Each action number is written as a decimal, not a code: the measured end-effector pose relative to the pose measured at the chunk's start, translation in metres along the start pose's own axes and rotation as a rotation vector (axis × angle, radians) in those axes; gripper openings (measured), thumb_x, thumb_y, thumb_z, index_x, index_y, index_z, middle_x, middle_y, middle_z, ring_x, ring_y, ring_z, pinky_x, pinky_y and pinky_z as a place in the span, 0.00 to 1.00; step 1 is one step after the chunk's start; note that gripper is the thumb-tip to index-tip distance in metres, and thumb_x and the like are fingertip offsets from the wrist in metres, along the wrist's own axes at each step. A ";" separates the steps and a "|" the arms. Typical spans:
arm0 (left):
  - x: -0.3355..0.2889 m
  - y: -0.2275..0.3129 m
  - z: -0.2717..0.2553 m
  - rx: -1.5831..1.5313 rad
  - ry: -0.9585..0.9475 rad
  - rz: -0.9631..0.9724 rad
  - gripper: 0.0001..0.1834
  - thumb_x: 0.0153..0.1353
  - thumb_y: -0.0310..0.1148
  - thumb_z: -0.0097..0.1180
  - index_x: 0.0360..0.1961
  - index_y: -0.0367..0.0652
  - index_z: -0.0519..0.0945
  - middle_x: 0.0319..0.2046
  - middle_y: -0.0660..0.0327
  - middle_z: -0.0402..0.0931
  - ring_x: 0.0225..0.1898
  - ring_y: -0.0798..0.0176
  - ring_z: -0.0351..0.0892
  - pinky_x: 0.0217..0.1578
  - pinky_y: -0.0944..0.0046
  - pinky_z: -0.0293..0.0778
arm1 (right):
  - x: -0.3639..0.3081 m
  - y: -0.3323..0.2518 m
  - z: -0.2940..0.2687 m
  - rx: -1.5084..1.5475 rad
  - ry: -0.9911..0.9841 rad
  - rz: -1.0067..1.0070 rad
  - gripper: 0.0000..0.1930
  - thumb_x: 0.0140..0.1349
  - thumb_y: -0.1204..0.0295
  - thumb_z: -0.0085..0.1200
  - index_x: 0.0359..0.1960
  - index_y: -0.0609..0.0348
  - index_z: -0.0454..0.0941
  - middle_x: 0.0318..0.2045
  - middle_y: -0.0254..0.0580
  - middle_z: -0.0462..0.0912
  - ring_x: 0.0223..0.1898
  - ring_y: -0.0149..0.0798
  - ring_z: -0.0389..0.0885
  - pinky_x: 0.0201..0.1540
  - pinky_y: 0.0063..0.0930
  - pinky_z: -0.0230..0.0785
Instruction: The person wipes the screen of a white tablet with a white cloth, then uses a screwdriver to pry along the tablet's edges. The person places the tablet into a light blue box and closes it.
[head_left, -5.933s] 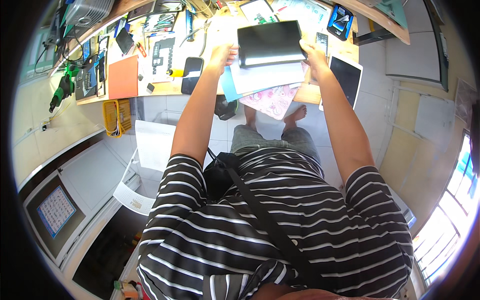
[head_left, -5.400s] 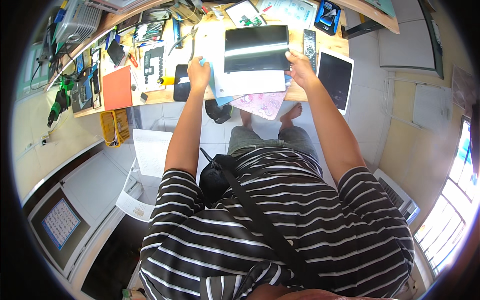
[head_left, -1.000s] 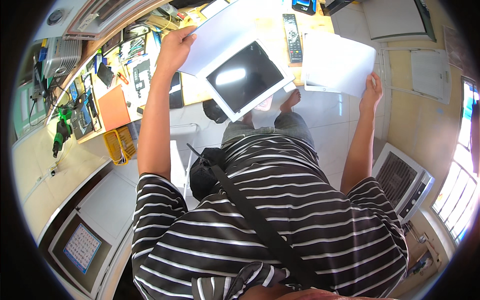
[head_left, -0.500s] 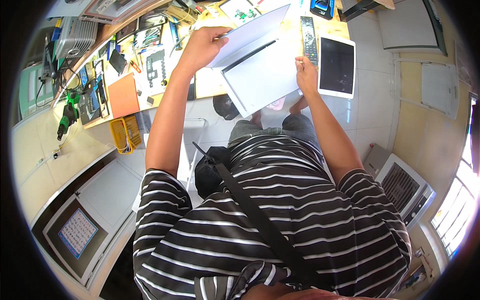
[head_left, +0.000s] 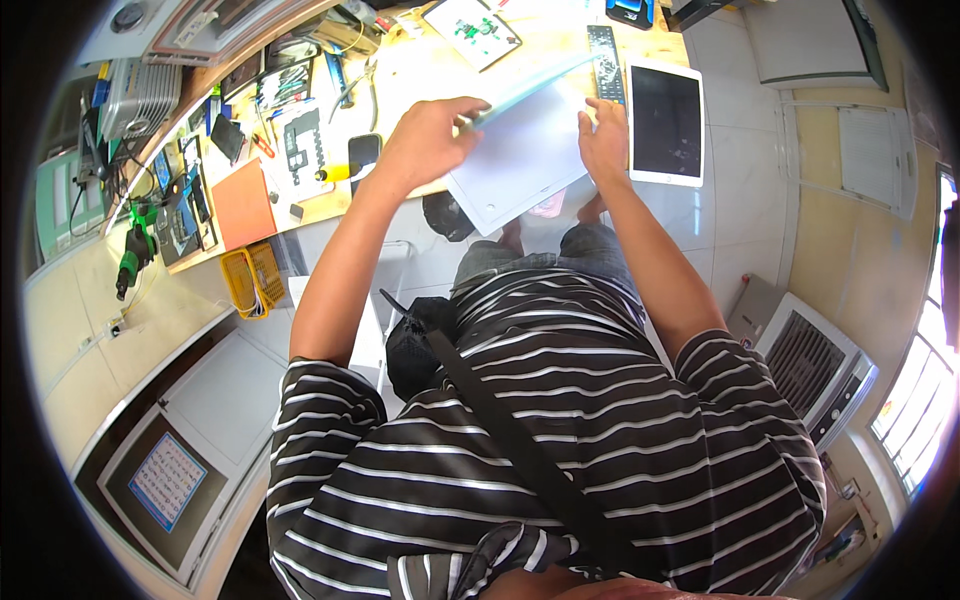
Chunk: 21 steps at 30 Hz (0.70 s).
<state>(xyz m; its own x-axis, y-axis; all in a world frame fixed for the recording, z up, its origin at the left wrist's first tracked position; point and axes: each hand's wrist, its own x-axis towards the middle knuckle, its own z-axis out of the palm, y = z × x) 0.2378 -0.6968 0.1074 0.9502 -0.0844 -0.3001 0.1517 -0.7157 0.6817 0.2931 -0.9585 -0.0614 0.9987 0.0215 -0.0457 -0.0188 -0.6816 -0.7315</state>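
Observation:
A flat white panel like a laptop's shell (head_left: pixel 515 165) lies tilted at the bench's front edge, its near corner jutting past the edge. Small round marks show on its face. Along its far side runs a thin pale-blue raised panel (head_left: pixel 545 85), seen nearly edge-on. My left hand (head_left: pixel 430 140) has its fingers and thumb closed at the left end of that raised panel. Beside the right edge of the shell is my right hand (head_left: pixel 604 142), fingers apart and holding nothing; whether it touches the edge I cannot tell.
A white-framed tablet (head_left: pixel 667 125) lies right of my right hand, beside a dark remote-like strip (head_left: pixel 606 65). A white tray with green parts (head_left: pixel 472 34) sits behind. Leftward are a dark phone (head_left: pixel 365 150), an orange sheet (head_left: pixel 243 205), several tools and a yellow basket (head_left: pixel 252 280).
The raised panel has tipped down and toward the shell's far side. My left hand has moved right and nearer. My right hand's fingers have spread and come off the shell's edge.

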 end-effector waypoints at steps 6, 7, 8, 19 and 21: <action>-0.011 0.008 0.058 0.352 -0.231 0.145 0.28 0.58 0.40 0.69 0.61 0.48 0.80 0.60 0.54 0.78 0.56 0.47 0.81 0.54 0.52 0.78 | -0.016 0.052 -0.034 0.201 0.184 0.226 0.11 0.68 0.73 0.59 0.49 0.62 0.83 0.39 0.43 0.89 0.37 0.36 0.87 0.44 0.29 0.78; -0.009 0.008 0.068 0.330 -0.285 0.148 0.31 0.58 0.42 0.69 0.63 0.49 0.78 0.65 0.53 0.74 0.61 0.46 0.78 0.58 0.52 0.77 | -0.021 0.063 -0.039 0.196 0.144 0.264 0.10 0.68 0.72 0.59 0.48 0.62 0.84 0.38 0.43 0.89 0.36 0.35 0.86 0.43 0.29 0.77; -0.006 0.000 0.081 0.350 -0.282 0.207 0.33 0.60 0.44 0.68 0.66 0.51 0.76 0.68 0.52 0.69 0.65 0.44 0.73 0.61 0.49 0.74 | -0.027 0.071 -0.043 0.193 0.098 0.300 0.10 0.68 0.72 0.59 0.47 0.63 0.84 0.37 0.42 0.89 0.35 0.34 0.86 0.43 0.28 0.77; 0.035 -0.011 0.160 0.755 -0.429 0.102 0.54 0.59 0.51 0.69 0.80 0.77 0.48 0.82 0.55 0.35 0.82 0.45 0.34 0.69 0.22 0.52 | -0.065 0.057 -0.047 0.615 -0.265 0.667 0.19 0.66 0.61 0.65 0.50 0.65 0.84 0.40 0.41 0.89 0.38 0.35 0.88 0.41 0.29 0.74; 0.037 -0.010 0.158 0.753 -0.441 0.102 0.54 0.59 0.52 0.70 0.80 0.78 0.48 0.82 0.56 0.35 0.82 0.44 0.35 0.69 0.22 0.52 | -0.063 0.059 -0.047 0.577 -0.380 0.667 0.21 0.68 0.60 0.64 0.53 0.64 0.82 0.41 0.43 0.88 0.41 0.35 0.88 0.43 0.30 0.75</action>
<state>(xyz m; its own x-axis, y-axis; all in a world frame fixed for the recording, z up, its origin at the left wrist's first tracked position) 0.2283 -0.8023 -0.0152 0.7338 -0.3221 -0.5981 -0.2963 -0.9441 0.1449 0.2311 -1.0344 -0.0701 0.6942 0.0643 -0.7169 -0.6992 -0.1766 -0.6928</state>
